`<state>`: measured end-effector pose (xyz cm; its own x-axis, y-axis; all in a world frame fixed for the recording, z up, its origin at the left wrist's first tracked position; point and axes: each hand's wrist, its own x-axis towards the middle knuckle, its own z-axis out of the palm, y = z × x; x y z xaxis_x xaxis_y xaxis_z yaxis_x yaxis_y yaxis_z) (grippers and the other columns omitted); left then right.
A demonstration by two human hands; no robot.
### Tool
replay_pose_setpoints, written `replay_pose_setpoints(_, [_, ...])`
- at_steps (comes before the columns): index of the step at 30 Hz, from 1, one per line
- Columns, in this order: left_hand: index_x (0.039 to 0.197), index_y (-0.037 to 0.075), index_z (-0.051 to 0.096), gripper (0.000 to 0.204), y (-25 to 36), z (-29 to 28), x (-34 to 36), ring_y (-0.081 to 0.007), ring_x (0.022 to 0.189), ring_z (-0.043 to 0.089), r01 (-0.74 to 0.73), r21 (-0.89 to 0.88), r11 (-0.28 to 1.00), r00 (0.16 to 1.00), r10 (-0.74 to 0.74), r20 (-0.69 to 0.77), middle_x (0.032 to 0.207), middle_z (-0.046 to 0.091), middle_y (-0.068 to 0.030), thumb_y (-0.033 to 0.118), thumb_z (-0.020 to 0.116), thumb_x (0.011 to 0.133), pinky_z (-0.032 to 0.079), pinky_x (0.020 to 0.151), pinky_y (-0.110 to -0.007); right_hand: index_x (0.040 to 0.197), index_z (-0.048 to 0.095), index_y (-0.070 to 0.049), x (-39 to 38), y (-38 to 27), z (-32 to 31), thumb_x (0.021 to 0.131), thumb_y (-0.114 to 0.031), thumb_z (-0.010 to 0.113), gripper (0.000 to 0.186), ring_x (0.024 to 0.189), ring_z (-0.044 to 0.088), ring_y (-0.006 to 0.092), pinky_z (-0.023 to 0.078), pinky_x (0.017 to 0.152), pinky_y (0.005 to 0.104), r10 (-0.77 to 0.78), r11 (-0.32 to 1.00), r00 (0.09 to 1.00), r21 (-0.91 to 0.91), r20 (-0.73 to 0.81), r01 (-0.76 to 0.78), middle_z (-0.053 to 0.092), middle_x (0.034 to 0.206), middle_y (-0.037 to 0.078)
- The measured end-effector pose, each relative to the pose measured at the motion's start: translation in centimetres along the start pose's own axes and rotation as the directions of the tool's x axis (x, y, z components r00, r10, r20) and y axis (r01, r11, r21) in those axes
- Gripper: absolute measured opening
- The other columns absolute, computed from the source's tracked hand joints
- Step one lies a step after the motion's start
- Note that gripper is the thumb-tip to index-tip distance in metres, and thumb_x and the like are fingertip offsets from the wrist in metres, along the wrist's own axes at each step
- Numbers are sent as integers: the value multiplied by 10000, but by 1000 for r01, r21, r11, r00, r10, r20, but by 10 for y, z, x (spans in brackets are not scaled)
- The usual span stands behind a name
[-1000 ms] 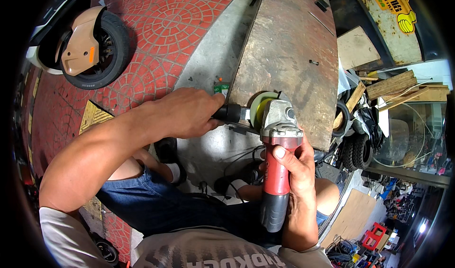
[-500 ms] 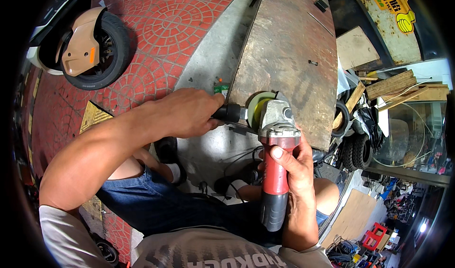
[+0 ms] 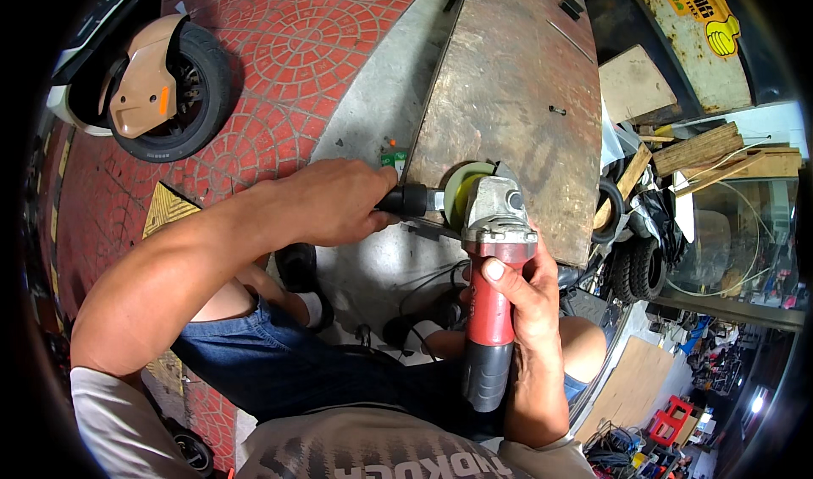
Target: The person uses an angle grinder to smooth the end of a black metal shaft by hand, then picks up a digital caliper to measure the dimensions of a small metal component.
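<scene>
A red, black and silver angle grinder (image 3: 490,314) stands nearly upright in front of me, its head at the top. My right hand (image 3: 535,297) is wrapped round its red body, the thumb lying across the front. My left hand (image 3: 347,198) grips a black cylindrical part (image 3: 412,199) from the left side. That part's silver metal end (image 3: 436,200) meets, or nearly meets, the yellow-green grinding disc (image 3: 461,184); whether they touch I cannot tell. Behind the disc lies the near end of a worn wooden board (image 3: 517,98).
To the left, a scooter's front wheel (image 3: 207,89) under a tan fender (image 3: 151,81) stands on red patterned paving. A small green box (image 3: 389,160) sits beside the board. Wood scraps (image 3: 699,150) and black tyres (image 3: 648,267) are piled at the right. A dark cord runs below.
Both hands and the grinder stay almost where they were. The grinder's lower end has shifted very slightly to the left.
</scene>
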<state>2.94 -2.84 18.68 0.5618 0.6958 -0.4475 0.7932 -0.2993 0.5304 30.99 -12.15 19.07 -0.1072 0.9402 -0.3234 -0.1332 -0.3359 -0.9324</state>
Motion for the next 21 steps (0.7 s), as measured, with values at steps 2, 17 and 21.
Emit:
replay_pose_setpoints(2, [1188, 21, 618, 332, 0, 1, 1, -491, 924, 723, -3, -6, 1000, 1000, 3, -4, 895, 732, -235, 284, 714, 1010, 556, 803, -599, 1615, 460, -13, -2, -4, -1, 913, -142, 884, 831, 840, 730, 181, 629, 734, 342, 27, 1000, 1000, 14, -1, -27, 741, 1159, 112])
replay_pose_setpoints(17, [1181, -7, 626, 328, 1, 4, 0, -490, 889, 723, -4, -26, 1000, 999, 3, -35, 844, 721, -247, 243, 737, 1001, 548, 787, -583, 1497, 506, 2, -3, -1, 6, 863, -225, 912, 786, 885, 764, 241, 696, 711, 387, 31, 999, 999, -11, 13, -31, 721, 1155, 181])
replay_pose_setpoints(21, [1178, -8, 629, 329, 0, 5, 0, -488, 885, 724, -9, -30, 1000, 999, 8, -39, 848, 722, -247, 245, 736, 998, 549, 790, -582, 1631, 447, -25, -4, -1, 4, 914, -108, 877, 840, 856, 731, 183, 625, 753, 338, 33, 999, 999, 28, 13, -33, 740, 1139, 111])
